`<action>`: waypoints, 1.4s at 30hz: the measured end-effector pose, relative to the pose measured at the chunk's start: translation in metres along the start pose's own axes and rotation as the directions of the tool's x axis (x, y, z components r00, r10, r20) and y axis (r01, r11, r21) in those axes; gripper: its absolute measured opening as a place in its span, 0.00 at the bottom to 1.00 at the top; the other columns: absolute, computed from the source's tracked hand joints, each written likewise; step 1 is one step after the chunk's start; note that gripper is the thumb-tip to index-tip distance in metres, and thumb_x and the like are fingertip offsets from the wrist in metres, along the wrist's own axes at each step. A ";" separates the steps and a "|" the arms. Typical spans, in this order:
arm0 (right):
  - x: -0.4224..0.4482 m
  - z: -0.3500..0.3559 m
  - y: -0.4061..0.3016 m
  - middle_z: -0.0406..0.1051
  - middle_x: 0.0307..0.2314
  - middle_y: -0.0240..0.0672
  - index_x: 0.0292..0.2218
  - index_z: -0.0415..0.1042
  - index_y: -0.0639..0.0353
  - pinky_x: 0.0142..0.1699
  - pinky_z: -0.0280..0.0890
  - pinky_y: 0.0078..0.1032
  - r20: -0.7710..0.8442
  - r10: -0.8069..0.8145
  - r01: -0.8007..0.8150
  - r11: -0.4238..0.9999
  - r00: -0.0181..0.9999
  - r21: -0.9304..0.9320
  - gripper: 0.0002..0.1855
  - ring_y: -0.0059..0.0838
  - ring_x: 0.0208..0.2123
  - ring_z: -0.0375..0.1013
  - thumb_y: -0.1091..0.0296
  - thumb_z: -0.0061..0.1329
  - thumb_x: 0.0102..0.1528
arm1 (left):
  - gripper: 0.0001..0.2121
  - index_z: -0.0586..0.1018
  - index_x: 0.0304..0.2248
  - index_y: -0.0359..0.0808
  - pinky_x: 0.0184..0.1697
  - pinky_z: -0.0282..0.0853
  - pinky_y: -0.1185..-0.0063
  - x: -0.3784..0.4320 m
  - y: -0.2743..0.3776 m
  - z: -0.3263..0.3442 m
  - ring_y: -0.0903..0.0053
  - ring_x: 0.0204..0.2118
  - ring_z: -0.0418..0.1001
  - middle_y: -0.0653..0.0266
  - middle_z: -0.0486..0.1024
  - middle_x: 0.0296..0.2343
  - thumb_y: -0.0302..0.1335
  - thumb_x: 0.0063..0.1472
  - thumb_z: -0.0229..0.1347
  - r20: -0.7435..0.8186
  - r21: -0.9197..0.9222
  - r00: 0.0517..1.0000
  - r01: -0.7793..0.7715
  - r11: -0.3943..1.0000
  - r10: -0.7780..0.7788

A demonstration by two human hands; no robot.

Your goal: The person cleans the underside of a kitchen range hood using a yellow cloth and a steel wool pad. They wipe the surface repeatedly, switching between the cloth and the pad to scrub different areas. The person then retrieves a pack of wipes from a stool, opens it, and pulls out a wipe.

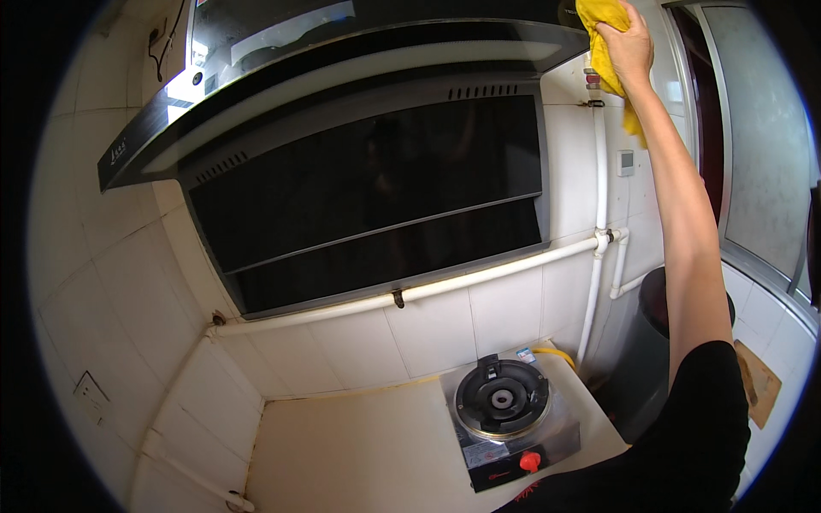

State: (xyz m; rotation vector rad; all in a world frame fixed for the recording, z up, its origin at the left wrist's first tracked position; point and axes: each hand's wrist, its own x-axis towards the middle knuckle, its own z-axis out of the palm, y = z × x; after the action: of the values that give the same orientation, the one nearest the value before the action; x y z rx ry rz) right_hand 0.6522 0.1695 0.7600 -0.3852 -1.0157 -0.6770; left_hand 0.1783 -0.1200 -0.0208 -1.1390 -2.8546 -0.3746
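My right hand is raised at the top right and grips a yellow cloth. The cloth lies against the right end of a black range hood, and a loose end of it hangs below my wrist. My left hand is out of view. Below the hood, a single-burner gas stove with a red knob stands on a pale counter.
White pipes run along the tiled wall under the hood and up its right side. A small white wall unit, a dark bin-like container and a frosted glass panel are at right. A wall socket is at left.
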 end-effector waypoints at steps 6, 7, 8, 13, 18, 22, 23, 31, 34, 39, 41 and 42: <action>-0.026 0.011 0.004 0.69 0.46 0.45 0.48 0.71 0.62 0.54 0.65 0.31 0.068 -0.239 0.245 0.963 0.969 -0.113 0.29 0.44 0.50 0.69 0.82 0.56 0.41 | 0.27 0.65 0.60 0.40 0.65 0.48 0.60 0.001 -0.003 0.008 0.62 0.66 0.52 0.55 0.57 0.63 0.45 0.67 0.38 -0.115 -0.003 0.993 -0.030 1.000 0.030; -0.035 0.013 -0.007 0.69 0.47 0.46 0.47 0.71 0.62 0.55 0.65 0.31 0.127 -0.312 0.327 0.938 0.941 -0.115 0.29 0.45 0.51 0.69 0.81 0.58 0.40 | 0.27 0.66 0.60 0.41 0.65 0.49 0.60 0.000 -0.003 0.007 0.62 0.66 0.53 0.55 0.58 0.63 0.45 0.67 0.38 -0.147 0.016 0.989 -0.024 1.000 0.027; -0.038 0.011 -0.019 0.69 0.49 0.46 0.46 0.71 0.61 0.54 0.66 0.31 0.143 -0.466 0.481 0.870 0.873 -0.105 0.28 0.46 0.51 0.70 0.77 0.61 0.41 | 0.27 0.66 0.60 0.41 0.64 0.50 0.59 -0.002 -0.004 0.007 0.61 0.65 0.54 0.56 0.59 0.62 0.45 0.67 0.39 -0.179 0.035 0.984 -0.017 0.999 0.023; -0.032 -0.019 -0.017 0.71 0.42 0.43 0.42 0.71 0.57 0.49 0.68 0.31 0.198 -0.377 0.408 0.901 0.905 -0.149 0.22 0.46 0.44 0.73 0.74 0.62 0.44 | 0.26 0.67 0.59 0.39 0.63 0.54 0.59 -0.004 -0.003 0.009 0.59 0.63 0.58 0.53 0.61 0.61 0.44 0.67 0.40 -0.233 0.070 0.972 -0.023 0.997 0.039; -0.040 0.020 -0.028 0.70 0.38 0.45 0.39 0.70 0.61 0.48 0.66 0.36 -0.005 -0.449 0.443 0.884 0.894 -0.149 0.20 0.49 0.43 0.70 0.81 0.55 0.41 | 0.27 0.67 0.59 0.38 0.63 0.53 0.59 0.005 -0.006 0.020 0.59 0.64 0.57 0.52 0.61 0.61 0.44 0.66 0.41 -0.248 0.079 0.967 -0.032 0.996 0.051; -0.060 0.064 -0.079 0.70 0.39 0.44 0.39 0.71 0.59 0.49 0.66 0.38 0.069 -0.534 0.537 0.842 0.843 -0.050 0.23 0.50 0.44 0.70 0.85 0.51 0.37 | 0.27 0.66 0.60 0.39 0.63 0.53 0.59 0.003 -0.009 0.023 0.59 0.64 0.56 0.53 0.60 0.61 0.44 0.67 0.40 -0.264 0.047 0.964 -0.027 0.999 0.039; -0.063 0.077 -0.094 0.69 0.39 0.43 0.39 0.71 0.58 0.49 0.67 0.39 0.088 -0.548 0.552 0.833 0.832 -0.026 0.24 0.50 0.44 0.70 0.86 0.51 0.37 | 0.27 0.66 0.60 0.39 0.62 0.54 0.59 0.005 -0.007 0.024 0.59 0.64 0.56 0.53 0.60 0.61 0.44 0.67 0.40 -0.276 0.065 0.959 -0.042 0.997 0.058; -0.059 0.089 -0.124 0.71 0.36 0.36 0.40 0.71 0.52 0.44 0.70 0.34 0.225 -0.528 0.523 0.848 0.819 0.086 0.23 0.44 0.40 0.74 0.79 0.59 0.40 | 0.28 0.63 0.62 0.40 0.63 0.53 0.59 0.007 -0.011 0.032 0.61 0.65 0.55 0.55 0.57 0.63 0.45 0.68 0.37 -0.274 0.105 0.961 -0.013 0.994 0.041; -0.055 0.069 -0.107 0.72 0.36 0.37 0.41 0.72 0.54 0.44 0.69 0.30 0.169 -0.456 0.458 0.888 0.874 0.031 0.26 0.41 0.40 0.75 0.72 0.66 0.39 | 0.28 0.62 0.62 0.41 0.63 0.52 0.60 0.003 -0.005 0.013 0.62 0.66 0.54 0.56 0.56 0.63 0.45 0.68 0.36 -0.241 0.082 0.971 0.010 0.997 0.010; -0.053 0.048 -0.095 0.73 0.39 0.42 0.42 0.71 0.59 0.48 0.70 0.30 0.152 -0.361 0.361 0.932 0.920 0.026 0.28 0.44 0.43 0.74 0.78 0.63 0.36 | 0.29 0.59 0.64 0.42 0.64 0.50 0.61 0.001 -0.001 0.008 0.63 0.67 0.52 0.57 0.53 0.65 0.46 0.69 0.34 -0.173 0.050 0.984 0.042 0.998 -0.033; -0.054 0.058 -0.106 0.73 0.39 0.43 0.42 0.71 0.60 0.48 0.70 0.31 0.148 -0.415 0.424 0.906 0.897 -0.026 0.26 0.45 0.43 0.74 0.79 0.62 0.38 | 0.29 0.58 0.64 0.42 0.64 0.49 0.61 0.002 0.004 0.010 0.64 0.67 0.51 0.57 0.52 0.65 0.46 0.69 0.33 -0.147 0.033 0.988 0.048 0.998 -0.043; -0.049 0.066 -0.104 0.73 0.37 0.43 0.42 0.72 0.59 0.46 0.70 0.34 0.155 -0.502 0.517 0.853 0.851 -0.070 0.25 0.47 0.42 0.74 0.79 0.59 0.39 | 0.29 0.58 0.64 0.42 0.64 0.49 0.61 0.004 0.001 0.015 0.64 0.67 0.51 0.58 0.52 0.65 0.47 0.69 0.33 -0.142 0.030 0.989 0.046 0.998 -0.041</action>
State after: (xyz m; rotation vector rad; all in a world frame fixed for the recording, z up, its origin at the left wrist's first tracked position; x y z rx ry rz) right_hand 0.5215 0.1480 0.7476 -0.2533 -1.2248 -1.2067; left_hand 0.1771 -0.1128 -0.0344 -1.0031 -2.7559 -0.3914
